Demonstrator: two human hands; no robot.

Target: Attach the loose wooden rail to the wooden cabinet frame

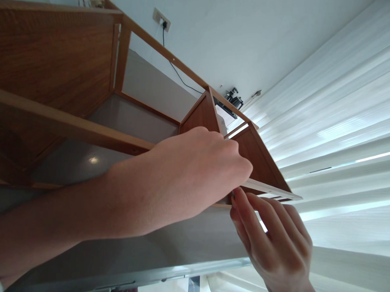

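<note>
My left hand (199, 171) reaches in from the left, its fingers curled shut around the near end of a pale thin strip (274, 190). The strip runs along the lower edge of a brown wooden panel (260, 156), part of a wooden frame (67, 121). From the lower right my right hand (277, 245) comes up with its fingers straight, and the fingertips touch the underside of the strip just below my left hand. A small dark bit (232, 195) shows between the two hands; it is too small to identify.
The frame has long wooden rails (165, 52) and a large brown board (49, 57) at the upper left. A grey surface (142, 118) lies behind it. White curtains (342, 113) fill the right side. A wall socket (161, 19) with a black cable sits on the white wall.
</note>
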